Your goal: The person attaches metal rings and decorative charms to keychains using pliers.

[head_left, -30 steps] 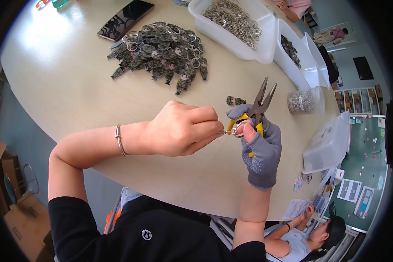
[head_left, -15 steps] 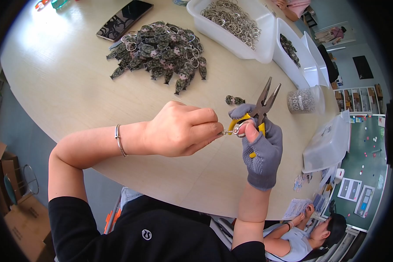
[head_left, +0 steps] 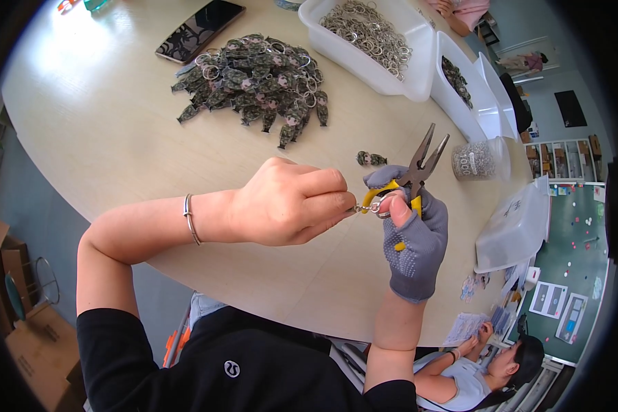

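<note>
So your bare left hand [head_left: 288, 206] pinches a tiny metal key ring [head_left: 365, 207] above the smooth tabletop [head_left: 103, 137], while your knit-gloved right hand [head_left: 412, 233] grips yellow-handled needle-nose pliers [head_left: 419, 168].

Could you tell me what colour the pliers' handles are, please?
Yellow; the pliers show best in the head view.

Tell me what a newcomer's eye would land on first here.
At centre, the bare left hand pinches a small metal ring against the grey-gloved right hand, which grips yellow-handled needle-nose pliers with jaws open, pointing up. Behind them on the pale round table lies a heap of dark green keychain charms, beside a white bin of silver rings.
</note>
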Demonstrator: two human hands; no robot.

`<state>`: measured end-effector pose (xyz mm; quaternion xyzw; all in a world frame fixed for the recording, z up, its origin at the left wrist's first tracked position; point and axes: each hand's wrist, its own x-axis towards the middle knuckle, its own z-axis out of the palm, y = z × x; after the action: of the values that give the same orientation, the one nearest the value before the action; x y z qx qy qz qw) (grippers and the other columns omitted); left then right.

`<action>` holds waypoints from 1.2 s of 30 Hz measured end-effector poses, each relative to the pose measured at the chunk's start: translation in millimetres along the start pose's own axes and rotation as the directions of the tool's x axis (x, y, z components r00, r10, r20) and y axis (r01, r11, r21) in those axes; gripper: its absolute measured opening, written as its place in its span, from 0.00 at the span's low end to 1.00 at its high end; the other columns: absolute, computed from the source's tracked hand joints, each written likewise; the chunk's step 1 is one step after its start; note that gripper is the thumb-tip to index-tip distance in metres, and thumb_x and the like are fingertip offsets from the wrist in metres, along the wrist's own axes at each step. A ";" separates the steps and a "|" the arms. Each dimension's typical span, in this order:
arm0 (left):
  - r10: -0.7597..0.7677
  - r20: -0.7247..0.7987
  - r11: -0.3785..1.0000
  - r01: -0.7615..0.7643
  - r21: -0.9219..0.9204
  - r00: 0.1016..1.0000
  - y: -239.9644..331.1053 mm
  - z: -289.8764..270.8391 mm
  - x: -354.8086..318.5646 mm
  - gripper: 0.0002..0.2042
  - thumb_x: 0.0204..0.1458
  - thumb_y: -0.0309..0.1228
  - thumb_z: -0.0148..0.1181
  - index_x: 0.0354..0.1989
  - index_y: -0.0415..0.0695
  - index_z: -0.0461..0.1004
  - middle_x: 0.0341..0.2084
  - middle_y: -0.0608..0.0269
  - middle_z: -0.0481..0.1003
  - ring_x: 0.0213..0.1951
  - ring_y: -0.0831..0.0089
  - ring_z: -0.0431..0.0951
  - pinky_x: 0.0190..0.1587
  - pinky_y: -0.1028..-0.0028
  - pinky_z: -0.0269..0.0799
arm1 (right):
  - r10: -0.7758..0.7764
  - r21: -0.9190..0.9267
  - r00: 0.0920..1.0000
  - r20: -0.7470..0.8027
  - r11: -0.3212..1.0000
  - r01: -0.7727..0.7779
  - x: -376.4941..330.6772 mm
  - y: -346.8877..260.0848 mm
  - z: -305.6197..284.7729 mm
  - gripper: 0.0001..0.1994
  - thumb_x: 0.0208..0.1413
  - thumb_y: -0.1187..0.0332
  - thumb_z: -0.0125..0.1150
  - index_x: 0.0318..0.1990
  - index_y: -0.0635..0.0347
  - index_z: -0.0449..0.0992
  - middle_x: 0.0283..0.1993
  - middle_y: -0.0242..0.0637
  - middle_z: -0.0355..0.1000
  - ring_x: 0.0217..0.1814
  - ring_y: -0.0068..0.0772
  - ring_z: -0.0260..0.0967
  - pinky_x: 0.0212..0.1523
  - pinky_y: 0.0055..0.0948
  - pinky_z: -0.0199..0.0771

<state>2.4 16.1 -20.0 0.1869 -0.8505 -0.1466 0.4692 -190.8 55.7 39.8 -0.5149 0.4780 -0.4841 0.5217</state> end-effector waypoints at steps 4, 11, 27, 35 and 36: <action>0.010 -0.023 1.000 -0.010 0.003 1.000 0.4 2.4 -0.2 0.08 0.43 0.24 0.65 0.32 0.41 0.75 0.24 0.66 0.68 0.19 0.73 0.72 0.16 0.73 0.65 | 0.001 0.017 1.000 0.001 1.000 -0.001 -0.7 -0.1 -1.2 0.09 0.55 0.70 0.58 0.30 0.69 0.77 0.43 0.43 0.72 0.40 0.27 0.68 0.43 0.26 0.68; 0.080 -0.085 0.996 -0.077 0.039 0.993 0.0 3.1 0.4 0.07 0.43 0.26 0.63 0.31 0.42 0.74 0.24 0.68 0.67 0.17 0.75 0.69 0.14 0.73 0.61 | 0.010 0.069 1.000 -0.029 0.998 -0.008 -2.3 1.0 -2.5 0.08 0.56 0.72 0.57 0.31 0.70 0.77 0.43 0.44 0.72 0.39 0.27 0.69 0.42 0.26 0.68; 0.387 -0.057 0.888 -0.355 0.294 0.921 -6.5 -5.7 5.8 0.13 0.28 0.21 0.67 0.29 0.37 0.79 0.25 0.64 0.72 0.19 0.78 0.66 0.15 0.81 0.54 | -0.265 -0.732 0.947 0.179 0.608 0.308 -51.1 19.6 -16.4 0.12 0.40 0.70 0.69 0.23 0.64 0.70 0.36 0.42 0.68 0.37 0.45 0.66 0.35 0.37 0.67; 0.405 -0.075 0.875 -0.363 0.319 0.911 -5.3 -2.2 8.1 0.09 0.30 0.17 0.69 0.22 0.39 0.76 0.25 0.67 0.69 0.16 0.81 0.60 0.13 0.81 0.49 | -0.310 -0.830 0.914 0.260 0.412 0.376 -53.3 21.0 -16.0 0.12 0.42 0.68 0.69 0.25 0.63 0.70 0.36 0.40 0.67 0.38 0.44 0.66 0.39 0.38 0.65; 0.410 -0.072 0.875 -0.369 0.314 0.909 -4.7 -1.7 9.1 0.09 0.30 0.17 0.69 0.22 0.39 0.76 0.25 0.67 0.69 0.16 0.81 0.60 0.13 0.81 0.49 | -0.313 -0.832 0.916 0.253 0.413 0.371 -54.4 21.4 -16.4 0.12 0.42 0.68 0.69 0.25 0.63 0.70 0.36 0.40 0.67 0.38 0.44 0.66 0.39 0.38 0.65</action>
<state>0.2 7.7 -14.3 0.0887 -0.8488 0.0922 0.5130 -211.0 108.7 18.2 -0.8057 0.5248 -0.2578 0.0950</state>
